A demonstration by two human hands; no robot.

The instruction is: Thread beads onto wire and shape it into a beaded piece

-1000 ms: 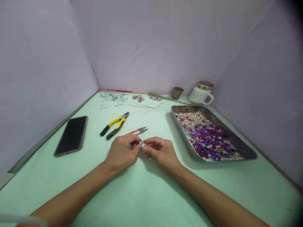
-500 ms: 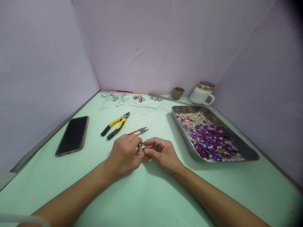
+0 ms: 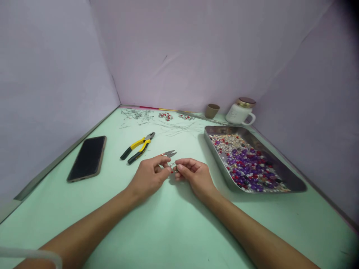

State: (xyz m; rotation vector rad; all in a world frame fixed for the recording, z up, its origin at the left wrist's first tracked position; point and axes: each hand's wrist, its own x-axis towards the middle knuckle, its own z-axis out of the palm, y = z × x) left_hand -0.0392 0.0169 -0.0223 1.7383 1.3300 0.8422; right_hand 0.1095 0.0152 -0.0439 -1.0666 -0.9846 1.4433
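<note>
My left hand [image 3: 148, 175] and my right hand [image 3: 193, 175] meet over the green table [image 3: 168, 228], fingertips pinched together on a tiny beaded wire piece [image 3: 173, 167]. It is small and partly hidden by the fingers. Orange-handled thread snips [image 3: 167, 153] lie just beyond my left hand. Yellow-and-black pliers [image 3: 137, 147] lie further left. A steel tray [image 3: 288, 175] full of purple, red and pearl beads sits to the right of my right hand.
A dark phone [image 3: 87, 158] lies at the left. Loose wires [image 3: 179, 127] and small bead clusters [image 3: 165, 116] lie at the back. A brown cup [image 3: 211, 110] and a lidded white mug [image 3: 240, 111] stand by the lilac back wall.
Both hands have shifted slightly forward and right, staying pinched on the small piece. The fingers have turned it a little between them.
</note>
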